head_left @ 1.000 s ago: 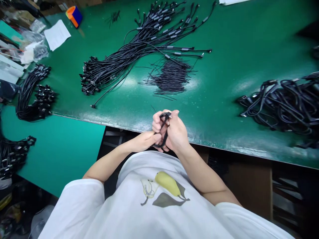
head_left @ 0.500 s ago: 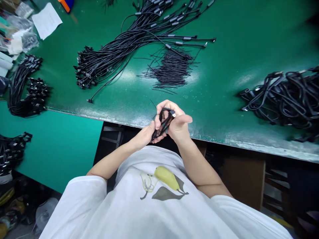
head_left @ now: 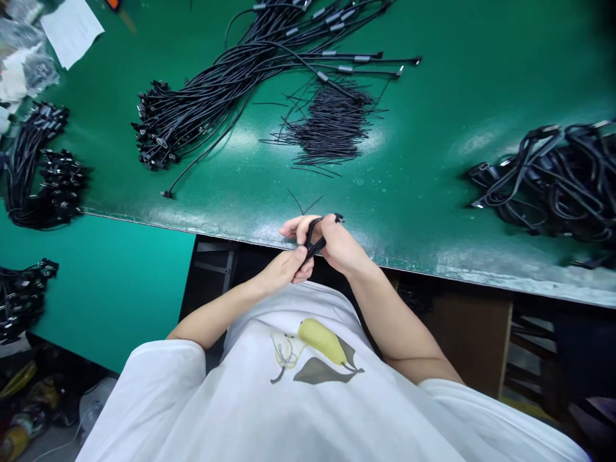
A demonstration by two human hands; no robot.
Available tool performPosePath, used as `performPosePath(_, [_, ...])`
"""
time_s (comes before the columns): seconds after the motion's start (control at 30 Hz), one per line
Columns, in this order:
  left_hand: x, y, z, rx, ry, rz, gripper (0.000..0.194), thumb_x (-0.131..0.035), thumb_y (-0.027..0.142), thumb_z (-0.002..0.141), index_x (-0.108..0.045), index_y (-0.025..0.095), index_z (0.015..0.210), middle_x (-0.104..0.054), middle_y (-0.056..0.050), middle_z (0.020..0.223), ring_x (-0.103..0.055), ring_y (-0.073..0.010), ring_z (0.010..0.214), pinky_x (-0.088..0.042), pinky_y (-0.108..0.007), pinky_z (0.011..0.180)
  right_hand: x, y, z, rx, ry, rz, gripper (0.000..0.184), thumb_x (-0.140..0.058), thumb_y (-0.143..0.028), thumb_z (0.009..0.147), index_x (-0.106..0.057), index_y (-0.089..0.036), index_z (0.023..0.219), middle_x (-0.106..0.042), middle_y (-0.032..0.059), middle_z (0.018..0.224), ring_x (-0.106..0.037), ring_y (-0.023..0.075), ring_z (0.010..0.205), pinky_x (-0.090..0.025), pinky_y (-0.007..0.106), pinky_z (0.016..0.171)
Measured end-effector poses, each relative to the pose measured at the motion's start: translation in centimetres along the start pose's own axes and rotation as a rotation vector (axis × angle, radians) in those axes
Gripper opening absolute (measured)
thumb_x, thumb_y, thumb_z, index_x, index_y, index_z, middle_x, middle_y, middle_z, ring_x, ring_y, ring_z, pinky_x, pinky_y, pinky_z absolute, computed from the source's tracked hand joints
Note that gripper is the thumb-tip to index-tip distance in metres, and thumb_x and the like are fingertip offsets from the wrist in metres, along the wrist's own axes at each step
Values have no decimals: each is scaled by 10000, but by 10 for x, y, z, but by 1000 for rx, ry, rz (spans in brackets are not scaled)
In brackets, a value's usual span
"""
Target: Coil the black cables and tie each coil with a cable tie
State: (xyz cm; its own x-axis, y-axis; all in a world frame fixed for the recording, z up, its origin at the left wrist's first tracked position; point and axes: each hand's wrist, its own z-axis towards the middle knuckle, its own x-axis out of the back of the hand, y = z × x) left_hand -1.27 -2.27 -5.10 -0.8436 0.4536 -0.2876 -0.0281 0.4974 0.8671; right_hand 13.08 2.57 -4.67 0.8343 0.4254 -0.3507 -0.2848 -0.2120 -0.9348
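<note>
A coiled black cable (head_left: 315, 247) is held between my two hands at the table's near edge. My left hand (head_left: 287, 266) grips the lower end of the coil with thumb and fingers. Around its upper part my right hand (head_left: 339, 244) is closed, the thumb pressed along the coil and some fingers reaching out past it to the left. A small connector (head_left: 339, 218) pokes out above the right thumb. Just beyond the hands, thin black ties (head_left: 304, 206) lie crossed on the table. Farther back is a pile of similar ties (head_left: 334, 125).
A long bundle of black cables (head_left: 216, 83) spans the back of the green table (head_left: 423, 160). Coiled cables (head_left: 553, 179) are heaped at the right. More bundles (head_left: 38, 173) lie at the left, near a white paper sheet (head_left: 72, 31) and plastic bags (head_left: 38, 70).
The coil has turned and drawn into a narrower bunch. My right thumb, raised before, now presses on the cable. Crossed ties now show on the table beyond my hands.
</note>
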Motion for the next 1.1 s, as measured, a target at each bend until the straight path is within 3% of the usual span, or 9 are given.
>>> performPosePath(0.13, [8,9,5,-73,-61,38,617,-544,767,801,-581,152,827,-606,-49,750,-568,-151,749,-476,-311,759,0,0,-2,24,115,-85,739,-439,-904,744,-485,-197,532,-590,62,768,-588,157,709,-534,300,631])
performPosePath(0.3, [11,14,10,31,-90,-155,570,-575,718,820,-557,159,929,-405,64,637,-402,-81,545,-487,-272,599,-2,4,-1,40,211,-113,695,-422,-822,847,-445,-191,558,-535,18,723,-421,59,472,-351,227,389])
performPosePath(0.43, [12,3,5,102,-91,-146,553,-594,680,829,-598,132,893,-435,44,655,-461,-95,600,-497,-273,634,-4,14,-10,-44,211,-25,675,-471,-820,827,-467,-186,595,-525,-1,751,-320,22,374,-222,234,298])
performPosePath(0.5, [11,-3,1,150,-91,-239,545,-631,653,819,-631,117,915,-436,42,665,-453,-88,606,-507,-275,658,-6,19,-12,-73,242,42,694,-465,-848,800,-457,-189,582,-512,4,745,-350,35,410,-247,230,313])
performPosePath(0.63, [7,-7,0,217,-134,-552,513,-786,567,723,-660,116,932,-412,51,681,-417,-69,607,-556,-310,711,-13,20,-5,-142,296,160,741,-416,-907,754,-369,-204,525,-472,16,674,-481,97,586,-515,248,582])
performPosePath(0.77, [8,-2,0,230,-139,-683,475,-827,493,707,-672,105,931,-407,45,683,-402,-60,588,-525,-238,601,-16,13,7,-203,250,199,772,-328,-959,714,-280,-215,515,-438,9,619,-455,108,560,-556,326,753])
performPosePath(0.83, [13,0,-3,210,-81,-687,408,-804,462,744,-659,103,873,-373,52,655,-349,-48,543,-428,-174,490,-7,9,10,-157,167,97,774,-328,-973,696,-397,-214,564,-517,30,689,-513,133,623,-548,341,769])
performPosePath(0.93, [25,-1,-11,122,80,-667,364,-782,438,771,-604,122,778,-335,65,623,-300,-39,512,-373,-148,453,25,3,11,-62,63,-251,699,-559,-888,697,-609,-223,908,-631,53,960,-591,170,792,-527,331,787])
performPosePath(1.1, [39,1,-19,3,288,-614,362,-761,436,796,-564,134,758,-325,69,622,-286,-36,508,-358,-134,450,78,-3,27,44,82,-1106,274,-646,-404,870,-634,-218,1071,-597,76,1083,-549,169,776,-472,351,817])
